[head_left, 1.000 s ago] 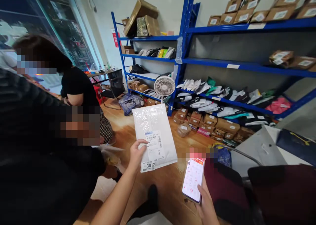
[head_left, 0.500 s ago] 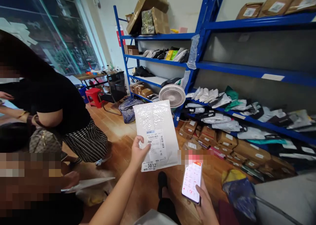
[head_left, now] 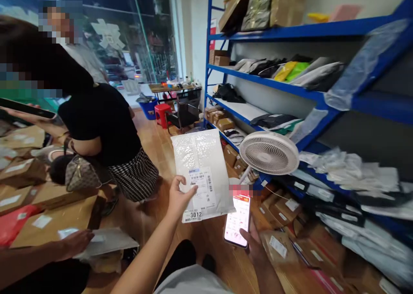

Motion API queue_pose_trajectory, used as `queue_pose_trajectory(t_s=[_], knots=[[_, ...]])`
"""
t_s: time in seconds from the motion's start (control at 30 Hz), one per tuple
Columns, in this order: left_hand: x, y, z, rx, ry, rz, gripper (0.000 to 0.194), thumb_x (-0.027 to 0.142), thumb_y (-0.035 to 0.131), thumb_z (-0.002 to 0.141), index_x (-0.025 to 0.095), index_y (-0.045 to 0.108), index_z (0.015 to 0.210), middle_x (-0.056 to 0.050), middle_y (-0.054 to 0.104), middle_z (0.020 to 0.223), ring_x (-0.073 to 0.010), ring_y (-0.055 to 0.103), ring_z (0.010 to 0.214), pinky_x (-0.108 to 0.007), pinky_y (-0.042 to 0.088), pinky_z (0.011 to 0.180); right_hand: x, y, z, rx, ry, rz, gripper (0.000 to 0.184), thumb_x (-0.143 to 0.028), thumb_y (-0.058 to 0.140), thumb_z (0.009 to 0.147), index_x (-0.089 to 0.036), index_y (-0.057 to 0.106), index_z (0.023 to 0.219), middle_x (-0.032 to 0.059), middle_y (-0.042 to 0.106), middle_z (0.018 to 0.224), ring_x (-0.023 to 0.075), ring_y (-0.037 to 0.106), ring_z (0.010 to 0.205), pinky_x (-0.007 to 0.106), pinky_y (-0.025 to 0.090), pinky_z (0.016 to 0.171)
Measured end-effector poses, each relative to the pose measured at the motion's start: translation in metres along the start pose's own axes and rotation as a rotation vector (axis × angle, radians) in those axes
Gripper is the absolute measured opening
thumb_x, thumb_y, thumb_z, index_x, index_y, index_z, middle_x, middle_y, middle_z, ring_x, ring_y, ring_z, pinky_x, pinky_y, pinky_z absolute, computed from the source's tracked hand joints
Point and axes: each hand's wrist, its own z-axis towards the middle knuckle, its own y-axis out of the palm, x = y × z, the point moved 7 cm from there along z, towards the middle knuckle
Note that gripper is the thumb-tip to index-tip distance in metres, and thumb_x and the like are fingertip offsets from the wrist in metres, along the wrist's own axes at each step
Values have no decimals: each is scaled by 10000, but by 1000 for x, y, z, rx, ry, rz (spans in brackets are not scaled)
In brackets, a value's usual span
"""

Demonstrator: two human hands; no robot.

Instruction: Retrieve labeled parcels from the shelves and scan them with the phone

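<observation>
My left hand (head_left: 180, 195) grips a white bubble mailer (head_left: 201, 150) by its left edge, thumb over the front. A printed shipping label (head_left: 206, 195) with barcodes and the number 3012 covers its lower part. Lower and to the right, my right hand (head_left: 253, 238) holds a smartphone (head_left: 237, 225), the thumb against its lit screen of red icons. The phone's top edge lies close to the mailer's lower right corner. Whether the two touch, I cannot tell.
A white fan (head_left: 269, 153) stands before blue shelving (head_left: 287, 31) stacked with parcels. Cardboard boxes (head_left: 58, 216) crowd the left, where another person's hand (head_left: 77, 242) holds a white envelope (head_left: 109, 242). A person in a black top (head_left: 100, 113) stands nearby. Behind are a red stool (head_left: 162, 115) and a desk.
The view has swung left and the fan looks nearer. My hands still hold the mailer and phone, with the phone now closer to the mailer. More boxes and another person show at left.
</observation>
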Motion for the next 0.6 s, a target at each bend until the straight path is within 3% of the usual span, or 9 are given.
queue_pose_trajectory(t_s=[0.17, 0.23, 0.43, 0.6], knots=[[-20, -9, 75, 123, -42, -28, 457, 308, 767, 653, 236, 337, 788, 27, 540, 825, -166, 573, 753, -260, 449, 654, -2, 40, 101, -148, 82, -29, 986, -402, 784, 674, -312, 203, 1465, 64, 706, 921, 243, 666, 664, 280, 513, 444], [-30, -16, 114, 162, -33, -11, 460, 298, 776, 649, 234, 342, 785, 27, 530, 829, -160, 566, 760, -253, 449, 654, -1, 57, 146, -166, 79, -37, 972, -397, 777, 681, -304, 214, 1468, 71, 696, 947, 246, 663, 680, 264, 500, 424], [-55, -39, 265, 198, 53, 48, 445, 264, 787, 637, 228, 365, 770, 35, 491, 796, -144, 527, 757, -243, 443, 676, -2, 124, 298, -101, 32, -66, 799, -374, 774, 681, -306, 374, 1369, 85, 660, 1066, 211, 635, 658, 250, 499, 395], [-66, -64, 395, 233, 58, 47, 457, 285, 798, 619, 228, 372, 773, 31, 495, 788, -145, 526, 740, -240, 441, 656, -16, 192, 415, -100, 1, -62, 753, -377, 752, 712, -301, 362, 1352, 75, 664, 1010, 222, 643, 670, 266, 509, 409]])
